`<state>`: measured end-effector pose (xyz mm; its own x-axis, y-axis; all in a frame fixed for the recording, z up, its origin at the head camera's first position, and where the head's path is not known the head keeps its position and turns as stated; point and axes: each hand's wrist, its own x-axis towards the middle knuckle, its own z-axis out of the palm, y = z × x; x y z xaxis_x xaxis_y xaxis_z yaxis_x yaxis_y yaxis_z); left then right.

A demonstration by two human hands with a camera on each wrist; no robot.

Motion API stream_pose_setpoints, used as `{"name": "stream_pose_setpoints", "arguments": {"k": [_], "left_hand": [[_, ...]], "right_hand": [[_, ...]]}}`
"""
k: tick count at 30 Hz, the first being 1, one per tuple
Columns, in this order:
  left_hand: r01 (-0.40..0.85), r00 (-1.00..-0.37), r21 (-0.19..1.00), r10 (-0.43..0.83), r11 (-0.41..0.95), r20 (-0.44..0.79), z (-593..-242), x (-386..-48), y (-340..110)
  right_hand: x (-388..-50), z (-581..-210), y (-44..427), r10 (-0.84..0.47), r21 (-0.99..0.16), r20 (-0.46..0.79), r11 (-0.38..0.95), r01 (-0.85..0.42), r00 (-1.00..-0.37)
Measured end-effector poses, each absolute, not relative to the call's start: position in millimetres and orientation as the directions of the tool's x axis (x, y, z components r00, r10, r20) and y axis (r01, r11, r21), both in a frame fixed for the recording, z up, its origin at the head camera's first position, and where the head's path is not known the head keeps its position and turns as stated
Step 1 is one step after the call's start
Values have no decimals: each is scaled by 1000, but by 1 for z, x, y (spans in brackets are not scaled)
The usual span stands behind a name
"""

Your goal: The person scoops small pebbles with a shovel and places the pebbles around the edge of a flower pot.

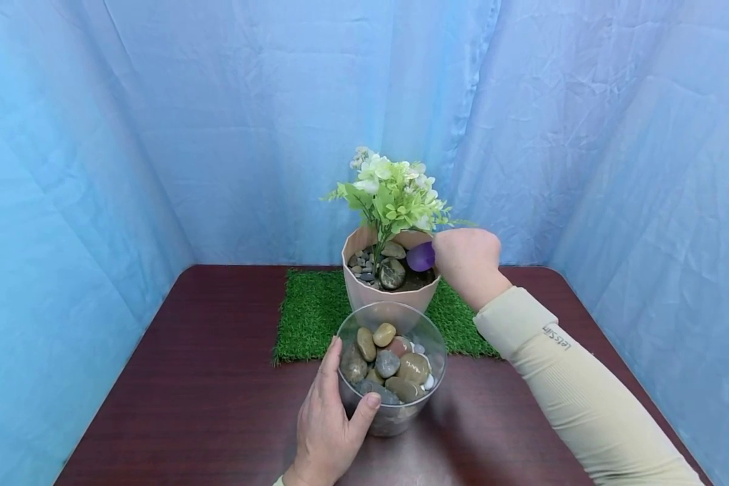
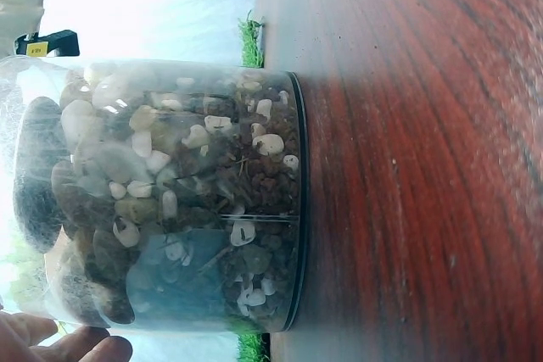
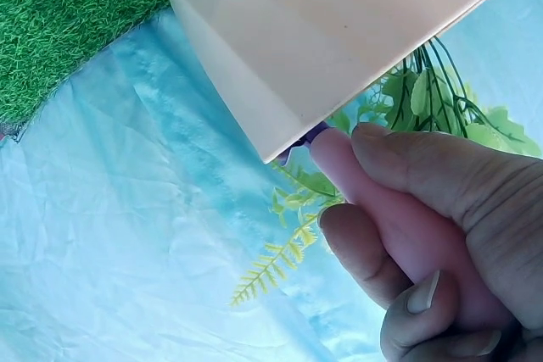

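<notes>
A clear container [image 1: 395, 415] filled with pebbles [image 1: 387, 363] stands upright on the table. My left hand [image 1: 331, 418] rests against its near left side, thumb by the rim and fingers straight along the wall. Through the container's wall [image 2: 170, 201], small white stones and darker bits show in the left wrist view. My right hand [image 1: 468, 260] grips the pink handle [image 3: 407, 226] of a small tool with a purple scoop-like blade [image 1: 421, 257]. That blade is inside the pale pink flowerpot [image 1: 364, 293], over dark soil. Large stones [image 1: 392, 274] and small gravel [image 1: 362, 264] lie in the pot.
A leafy plant with white flowers [image 1: 395, 189] rises from the pot. Under the pot lies a green grass mat [image 1: 310, 317] on the dark red table [image 1: 231, 391]. Blue cloth [image 1: 267, 121] hangs at the back and both sides.
</notes>
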<state>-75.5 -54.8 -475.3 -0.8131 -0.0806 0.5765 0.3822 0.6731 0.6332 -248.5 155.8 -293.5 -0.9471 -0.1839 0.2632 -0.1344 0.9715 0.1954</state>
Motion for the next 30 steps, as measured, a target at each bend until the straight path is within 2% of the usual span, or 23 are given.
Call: {"name": "stream_pose_setpoints", "arguments": {"k": [7, 18, 25, 30], "left_hand": [[383, -815, 633, -76, 673, 574, -474, -74, -55], [411, -792, 608, -66, 679, 608, -475, -76, -56], [416, -793, 608, -58, 676, 607, -473, -75, -56], [416, -796, 616, -59, 670, 602, -472, -74, -56]], "right_hand": [[-246, -290, 161, -155, 155, 217, 980, -123, -964], [-223, -278, 180, -147, 54, 255, 989, -138, -956], [-192, -275, 193, -178, 8, 342, 982, -187, -923], [-166, -277, 198, -194, 0, 466, 976, -220, -863]]}}
